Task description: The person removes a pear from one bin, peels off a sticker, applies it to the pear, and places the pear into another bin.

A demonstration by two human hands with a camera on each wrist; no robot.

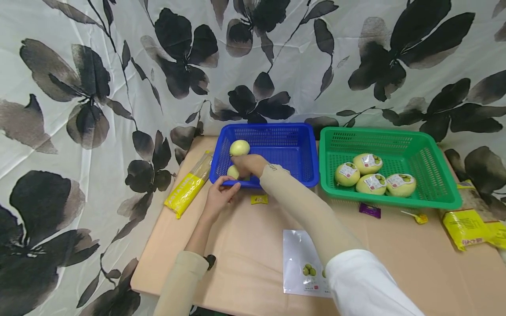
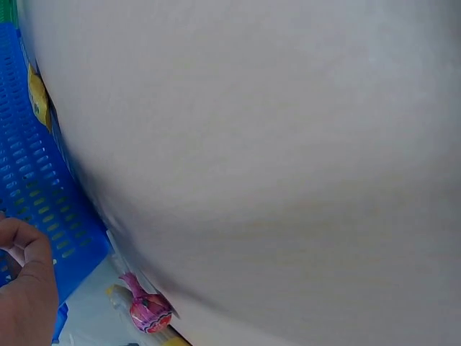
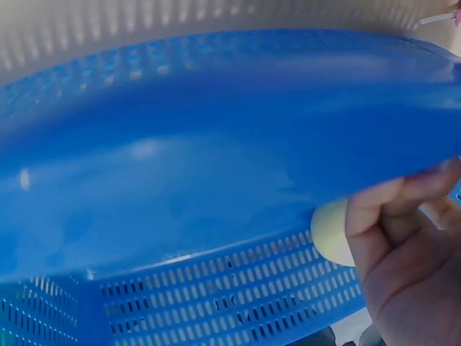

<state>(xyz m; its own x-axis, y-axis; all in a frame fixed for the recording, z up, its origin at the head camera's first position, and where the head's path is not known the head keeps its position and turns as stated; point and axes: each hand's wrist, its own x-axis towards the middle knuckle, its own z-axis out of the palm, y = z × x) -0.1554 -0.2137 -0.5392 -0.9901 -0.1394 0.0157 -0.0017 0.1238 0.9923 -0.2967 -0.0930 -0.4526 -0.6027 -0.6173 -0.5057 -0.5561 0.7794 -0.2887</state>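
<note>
My left hand point(image 1: 221, 193) grips the front rim of the blue basket point(image 1: 265, 185) near its left corner. Inside that corner my right hand point(image 1: 247, 166) reaches down, its palm side and bent fingers point(image 3: 369, 216) visible in the right wrist view. A pale yellow-green melon point(image 1: 233, 172) lies at the right fingertips, partly covered by the hand. Behind it sits a second melon point(image 1: 239, 148) at the basket's left side. I cannot tell whether the right fingers hold a melon.
A green basket point(image 1: 395, 199) with several labelled melons stands at right. Around the baskets lie a yellow packet point(image 1: 186, 188), a yellow candy point(image 1: 259, 199), a purple candy point(image 1: 370, 210), a yellow lollipop point(image 1: 421, 218), a pink lollipop point(image 2: 150, 311), a label sheet point(image 1: 302, 263) and a snack bag point(image 1: 466, 226).
</note>
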